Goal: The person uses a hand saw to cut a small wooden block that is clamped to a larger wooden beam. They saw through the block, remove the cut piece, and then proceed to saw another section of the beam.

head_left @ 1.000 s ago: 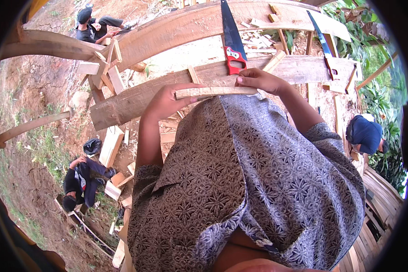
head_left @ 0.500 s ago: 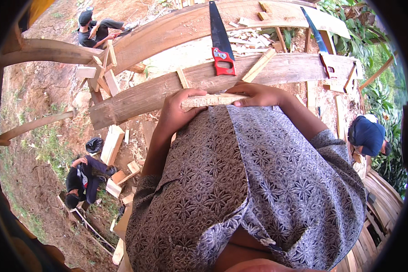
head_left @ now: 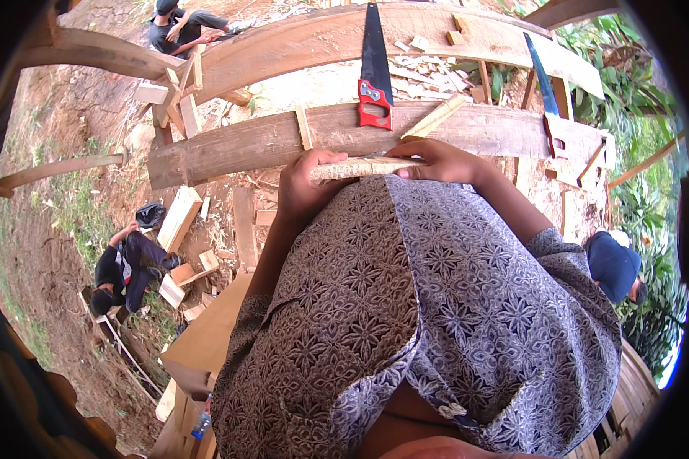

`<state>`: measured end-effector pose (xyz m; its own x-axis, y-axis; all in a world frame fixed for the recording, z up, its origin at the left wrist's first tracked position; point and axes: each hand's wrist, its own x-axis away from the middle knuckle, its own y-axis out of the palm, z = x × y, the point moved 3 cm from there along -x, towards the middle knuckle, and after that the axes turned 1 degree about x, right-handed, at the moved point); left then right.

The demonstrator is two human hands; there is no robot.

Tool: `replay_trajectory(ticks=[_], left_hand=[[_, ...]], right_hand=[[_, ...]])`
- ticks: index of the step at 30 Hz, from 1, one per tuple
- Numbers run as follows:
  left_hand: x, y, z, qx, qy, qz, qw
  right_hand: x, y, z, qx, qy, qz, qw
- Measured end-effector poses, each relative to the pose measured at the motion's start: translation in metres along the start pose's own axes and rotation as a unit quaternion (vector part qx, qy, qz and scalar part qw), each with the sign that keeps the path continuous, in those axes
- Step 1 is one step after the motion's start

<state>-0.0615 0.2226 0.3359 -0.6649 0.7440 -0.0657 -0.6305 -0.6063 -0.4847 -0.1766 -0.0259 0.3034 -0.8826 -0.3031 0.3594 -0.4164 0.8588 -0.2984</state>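
A short, pale, rough-edged strip of wood (head_left: 352, 169) lies crosswise in front of my patterned shirt. My left hand (head_left: 300, 182) is closed around its left end, thumb below and fingers on top. At the other end my right hand (head_left: 440, 161) grips it, the thumb along the near edge. Just beyond, a handsaw (head_left: 374, 92) with a red handle rests on a long plank (head_left: 237, 152), its dark blade pointing away. Between that saw and my right hand, a thin wooden stick (head_left: 434, 116) lies slantwise on the plank.
A second, bluish handsaw (head_left: 545, 84) leans at the right. Farther off runs another long beam (head_left: 298, 38), with wood scraps (head_left: 421, 80) below it. People sit at the far left (head_left: 177, 29) and lower left (head_left: 126, 264); another person (head_left: 614, 265) bends at the right.
The view has shifted slightly, and more of a brown board shows at the lower left. Both hands keep their hold on the wood strip, which has barely moved.
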Motion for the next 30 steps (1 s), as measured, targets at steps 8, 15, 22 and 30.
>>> replay_trajectory(ticks=[8,15,22,30], left_hand=[[0.003,0.013,-0.004,0.039,-0.035,0.036,0.998],[-0.030,-0.006,0.036,-0.249,0.106,0.100,0.957],[-0.028,0.001,0.056,0.048,-0.017,0.075,0.996],[-0.027,0.028,0.055,0.319,-0.130,0.148,0.927]], right_hand=[[-0.002,-0.012,0.010,-0.021,0.009,-0.018,1.000],[0.003,-0.046,-0.021,0.020,-0.036,0.135,0.990],[0.028,-0.061,-0.066,0.144,-0.133,0.249,0.948],[0.038,-0.050,-0.051,-0.025,-0.138,0.233,0.962]])
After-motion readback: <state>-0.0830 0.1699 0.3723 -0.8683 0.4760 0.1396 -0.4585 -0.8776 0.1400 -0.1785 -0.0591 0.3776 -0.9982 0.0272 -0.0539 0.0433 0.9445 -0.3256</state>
